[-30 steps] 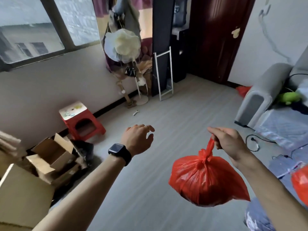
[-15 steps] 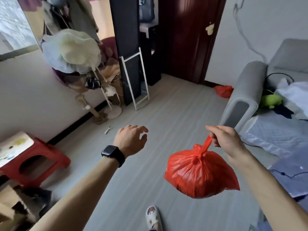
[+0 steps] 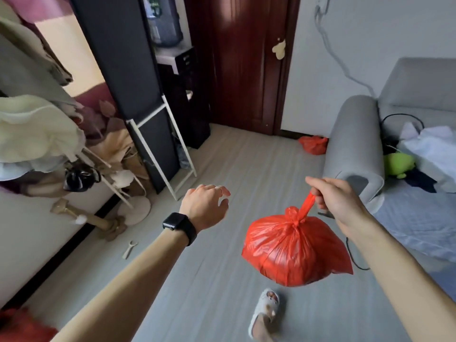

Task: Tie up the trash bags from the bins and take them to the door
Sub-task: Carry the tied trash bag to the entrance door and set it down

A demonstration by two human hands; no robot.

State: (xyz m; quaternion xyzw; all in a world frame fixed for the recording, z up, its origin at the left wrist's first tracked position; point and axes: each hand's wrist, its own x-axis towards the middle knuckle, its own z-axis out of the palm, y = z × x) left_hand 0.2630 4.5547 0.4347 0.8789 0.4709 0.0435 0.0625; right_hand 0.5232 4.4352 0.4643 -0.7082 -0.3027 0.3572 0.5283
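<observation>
Grey floor (image 3: 234, 169) fills the middle. Grey sofa (image 3: 352, 144) at 2-3 o'clock, clutter on its seat. Dark red door (image 3: 241, 65) at 12, closed. Knotted red bag (image 3: 293, 250) at 5 o'clock, hanging in the air clear of the floor, well short of the door. Right hand (image 3: 338, 198) at 3-4, fingers curled tight round the bag's twisted tail above the knot. Left hand (image 3: 204, 206) just left of centre, palm down, fingers loosely spread and a bit bent, holding nothing. Second red bag (image 3: 313, 144) at 1 o'clock, on the floor between door and sofa arm, touching the arm or not, can't tell. White slipper (image 3: 265, 309) at 6, under the hanging bag. Black watch (image 3: 180, 227) on left wrist.
</observation>
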